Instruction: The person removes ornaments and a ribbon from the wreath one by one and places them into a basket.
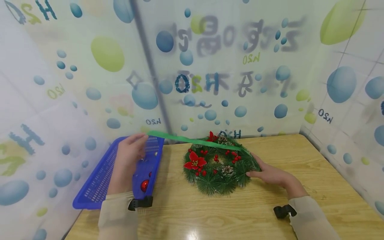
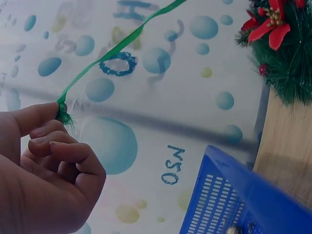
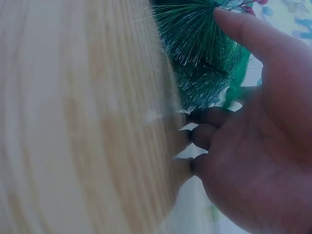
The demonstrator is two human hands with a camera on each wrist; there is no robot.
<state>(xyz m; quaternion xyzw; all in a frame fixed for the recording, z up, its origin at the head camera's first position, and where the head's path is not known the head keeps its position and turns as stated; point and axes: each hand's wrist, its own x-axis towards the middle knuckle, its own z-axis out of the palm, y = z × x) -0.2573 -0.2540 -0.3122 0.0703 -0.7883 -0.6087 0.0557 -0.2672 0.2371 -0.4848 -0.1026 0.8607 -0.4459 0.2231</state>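
Note:
A green wreath lies on the table, set with red poinsettias, red berries and pinecones. Above it stretches a green ribbon, running from my left hand to the wreath's right side. The left hand is raised over the basket and pinches the ribbon's frayed end between thumb and index finger, as the left wrist view shows. My right hand grips the wreath's right edge, its thumb on the needles and its other fingers low beside the table. The ribbon's far end by that hand is partly hidden.
A blue plastic basket stands at the left of the table, with a shiny red ball and other small items inside. The wooden table meets a curtain patterned with bubbles along its back and sides.

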